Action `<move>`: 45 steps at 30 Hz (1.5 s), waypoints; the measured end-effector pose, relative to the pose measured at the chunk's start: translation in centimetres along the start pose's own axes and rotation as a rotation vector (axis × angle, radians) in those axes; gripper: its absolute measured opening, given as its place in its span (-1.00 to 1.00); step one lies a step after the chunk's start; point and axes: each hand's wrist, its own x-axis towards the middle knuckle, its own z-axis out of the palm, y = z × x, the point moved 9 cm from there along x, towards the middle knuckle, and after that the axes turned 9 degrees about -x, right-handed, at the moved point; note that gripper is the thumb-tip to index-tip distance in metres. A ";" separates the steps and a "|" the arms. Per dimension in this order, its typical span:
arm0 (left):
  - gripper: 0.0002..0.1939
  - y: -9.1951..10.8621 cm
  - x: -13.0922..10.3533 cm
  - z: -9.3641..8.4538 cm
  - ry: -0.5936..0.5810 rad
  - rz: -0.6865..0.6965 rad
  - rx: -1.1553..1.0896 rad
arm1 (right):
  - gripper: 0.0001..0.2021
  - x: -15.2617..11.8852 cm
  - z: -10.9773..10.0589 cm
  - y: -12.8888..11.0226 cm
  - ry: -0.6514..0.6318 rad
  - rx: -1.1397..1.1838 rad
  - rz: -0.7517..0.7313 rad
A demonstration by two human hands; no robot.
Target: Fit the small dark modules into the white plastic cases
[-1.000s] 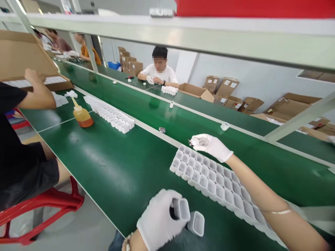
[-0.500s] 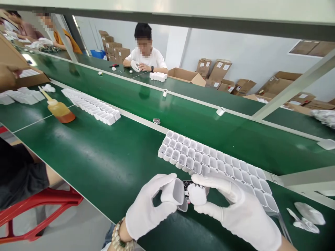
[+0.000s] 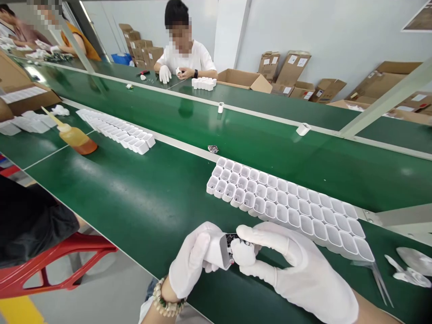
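Note:
My left hand [image 3: 189, 263], in a white glove with a beaded bracelet at the wrist, is wrapped around a white plastic housing [image 3: 214, 249]. The housing lies on its side with its open end facing right. Between the fingertips of my gloved right hand [image 3: 297, 272] is a small dark circuit board [image 3: 231, 240] with a rounded white piece [image 3: 243, 253] on it. The board's left edge is at the housing's mouth; I cannot tell how far inside it reaches. Just beyond my hands stand rows of open white housings [image 3: 293, 218].
Tweezers [image 3: 380, 281] and crumpled white scraps [image 3: 410, 272] lie at right. A squeeze bottle [image 3: 78, 138] and more housings [image 3: 118, 130] stand at left. Across the green belt [image 3: 175, 119] sits a co-worker [image 3: 189, 58]; a red stool [image 3: 57, 261] is at lower left.
My left fingers have closed further around the housing, which has turned slightly. Board and housing remain close together. The view has shifted, and the co-worker's gloved hand has moved down to the table.

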 end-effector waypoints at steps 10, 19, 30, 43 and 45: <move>-0.41 0.0 0.2 0.3 0.009 -0.038 -0.010 | -0.66 -0.6 0.2 0.2 -0.010 -0.132 0.085; -0.45 -0.4 0.2 0.1 0.035 -0.060 0.016 | -0.63 -1.6 0.4 0.6 0.025 -0.243 0.175; -0.47 -0.8 0.2 0.3 0.023 -0.115 0.051 | -0.64 -1.2 1.1 0.5 -0.035 -0.278 0.134; -0.44 -1.7 0.4 0.2 -0.051 -0.107 -0.048 | -0.80 -0.1 2.4 -1.0 0.029 -0.361 0.035; -0.43 -1.5 0.4 0.1 -0.057 -0.086 -0.020 | -0.83 -0.4 2.9 -1.3 0.032 -0.391 0.012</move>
